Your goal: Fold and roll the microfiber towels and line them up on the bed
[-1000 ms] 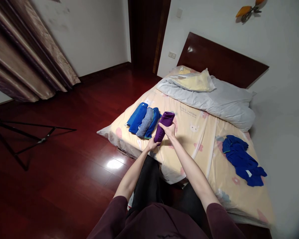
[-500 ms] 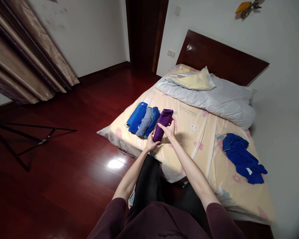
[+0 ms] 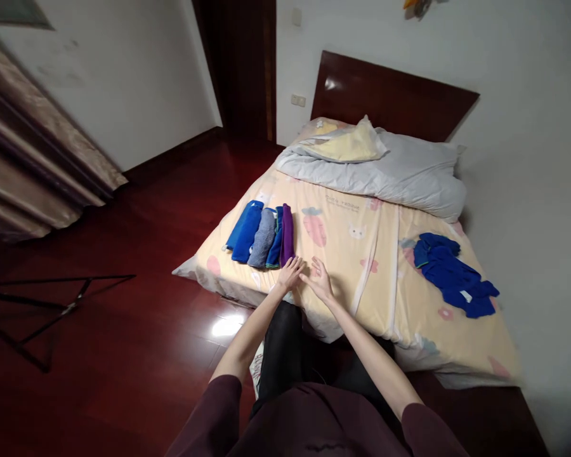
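A folded purple cloth (image 3: pixel 287 233) stands at the right end of a row of folded cloths on the bed. Left of it in the row are a blue cloth (image 3: pixel 276 238), a grey cloth (image 3: pixel 263 238) and more blue cloth (image 3: pixel 245 230). My left hand (image 3: pixel 291 271) is at the near end of the purple cloth, fingers stretched out; whether it touches the cloth I cannot tell. Just to its right, my right hand (image 3: pixel 318 279) hovers over the bedspread with its fingers apart, holding nothing.
A crumpled blue garment (image 3: pixel 454 273) with a white tag lies on the right of the bedspread (image 3: pixel 337 254). Grey bedding (image 3: pixel 419 165) and a yellow pillow (image 3: pixel 349 145) are near the headboard (image 3: pixel 390 95). Black tripod legs (image 3: pixel 71 304) stand on the floor at left.
The purple cloth has gone from between both hands into the row, beside the blue cloth. Both hands have let go of it. The view has shifted slightly.
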`<state>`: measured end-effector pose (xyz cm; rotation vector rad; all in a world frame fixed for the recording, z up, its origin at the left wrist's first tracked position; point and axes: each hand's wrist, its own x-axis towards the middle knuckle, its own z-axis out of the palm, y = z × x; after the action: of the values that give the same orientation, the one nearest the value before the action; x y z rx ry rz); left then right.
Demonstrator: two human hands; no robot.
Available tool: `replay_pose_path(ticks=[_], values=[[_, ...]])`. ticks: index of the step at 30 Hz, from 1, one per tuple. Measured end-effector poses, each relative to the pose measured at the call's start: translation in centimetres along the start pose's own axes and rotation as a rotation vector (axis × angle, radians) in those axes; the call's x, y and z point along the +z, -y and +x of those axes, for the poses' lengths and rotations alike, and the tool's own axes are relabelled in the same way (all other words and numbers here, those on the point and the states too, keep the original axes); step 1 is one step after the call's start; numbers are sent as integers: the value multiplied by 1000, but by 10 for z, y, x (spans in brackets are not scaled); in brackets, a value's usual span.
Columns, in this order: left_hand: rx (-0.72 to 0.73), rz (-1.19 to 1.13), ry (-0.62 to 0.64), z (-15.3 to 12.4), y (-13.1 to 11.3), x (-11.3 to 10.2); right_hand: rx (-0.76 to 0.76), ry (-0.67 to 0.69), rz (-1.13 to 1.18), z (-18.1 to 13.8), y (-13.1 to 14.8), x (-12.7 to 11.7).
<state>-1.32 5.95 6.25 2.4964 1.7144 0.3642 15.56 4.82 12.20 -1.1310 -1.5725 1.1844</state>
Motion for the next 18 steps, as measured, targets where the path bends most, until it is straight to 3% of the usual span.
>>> replay_pose_path(ticks=[5,10,14,18], values=[[57,171,126,13,7,-4,82,-6,-74,-87,-42,-75],[67,296,208,6,33,-11,242,-245,-123,-162,-87,-175],[-62,292,167,-6,42,-22,320,-502,-193,-190,-115,-267],[-102,281,21,-34,16,-16,361,-696,-296,-183,-127,-353]])
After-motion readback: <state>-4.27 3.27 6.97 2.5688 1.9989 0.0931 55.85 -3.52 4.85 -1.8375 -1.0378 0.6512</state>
